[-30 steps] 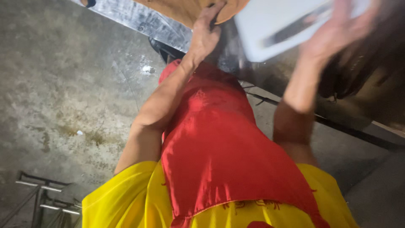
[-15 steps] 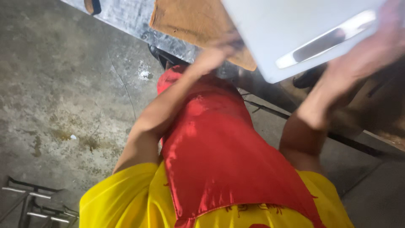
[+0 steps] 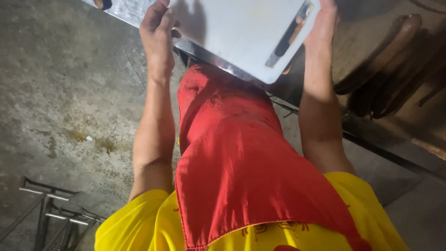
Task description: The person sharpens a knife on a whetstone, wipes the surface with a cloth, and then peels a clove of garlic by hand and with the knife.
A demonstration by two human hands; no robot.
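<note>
Two hands on one white cutting board, held up over the metal counter edge.

The left hand (image 3: pixel 158 32) gripped the white cutting board (image 3: pixel 241 32) on its left side, and the right hand (image 3: pixel 323 21) clamped the end by the handle slot, so the board sat between them just above the metal counter (image 3: pixel 134 11). A red apron (image 3: pixel 237 153) hung below over a yellow shirt (image 3: pixel 134 227). Concrete floor (image 3: pixel 60 93) beneath, and what looked like a metal rack (image 3: pixel 51 214) bottom left, pretty murky.
</note>
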